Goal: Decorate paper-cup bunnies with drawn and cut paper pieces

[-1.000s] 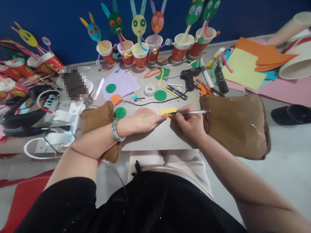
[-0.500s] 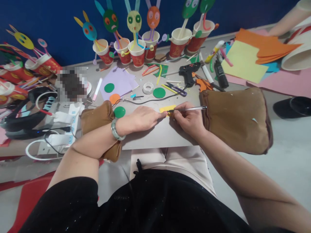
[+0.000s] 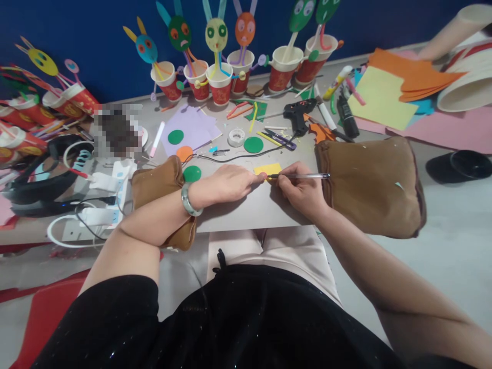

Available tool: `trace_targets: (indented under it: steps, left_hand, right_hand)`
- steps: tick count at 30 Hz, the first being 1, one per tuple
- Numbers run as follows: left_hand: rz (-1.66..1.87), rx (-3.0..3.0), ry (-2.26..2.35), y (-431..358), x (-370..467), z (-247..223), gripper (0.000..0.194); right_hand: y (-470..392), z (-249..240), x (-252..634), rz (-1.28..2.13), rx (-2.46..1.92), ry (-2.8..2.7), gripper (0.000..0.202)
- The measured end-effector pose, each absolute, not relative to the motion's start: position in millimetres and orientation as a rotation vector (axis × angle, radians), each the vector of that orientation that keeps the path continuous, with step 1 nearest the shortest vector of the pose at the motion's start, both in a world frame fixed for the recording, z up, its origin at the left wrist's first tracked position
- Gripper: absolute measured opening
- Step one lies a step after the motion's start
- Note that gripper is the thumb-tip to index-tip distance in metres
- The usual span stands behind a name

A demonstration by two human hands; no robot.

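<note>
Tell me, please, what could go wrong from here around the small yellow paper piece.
The small yellow paper piece could slip, since the left hand seems to steady it with a fingertip. The slim clear plastic pen in the right hand might mark that fingertip, being so close.

Wall: deep blue | Table: grey, along wall | Floor: pale grey | Chair: red, at left

The head camera looks down on the table.
</note>
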State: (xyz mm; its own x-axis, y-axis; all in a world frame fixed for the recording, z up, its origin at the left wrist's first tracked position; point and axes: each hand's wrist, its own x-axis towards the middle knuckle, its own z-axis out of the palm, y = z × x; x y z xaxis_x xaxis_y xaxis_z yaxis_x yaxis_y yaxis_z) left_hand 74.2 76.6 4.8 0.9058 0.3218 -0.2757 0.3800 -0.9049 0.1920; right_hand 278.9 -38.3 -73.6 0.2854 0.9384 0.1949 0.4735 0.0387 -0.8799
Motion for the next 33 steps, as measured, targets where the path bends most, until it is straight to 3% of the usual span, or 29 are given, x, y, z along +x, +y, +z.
trace_targets:
  steps: [19, 27, 33]
  left_hand:
    - [-0.276, 2.793, 0.535, 77, 74, 4, 0.044]
    - [-0.229, 2.789, 0.454, 81, 72, 3, 0.043]
    - [-0.218, 2.763, 0.441, 85, 70, -2, 0.040]
  right_hand:
    - [-54, -77, 271, 0.507, -1.649, -1.344, 0.008]
    - [-63, -76, 269, 0.469, -1.664, -1.475, 0.018]
    - [-62, -86, 260, 0.363, -1.644, -1.617, 0.014]
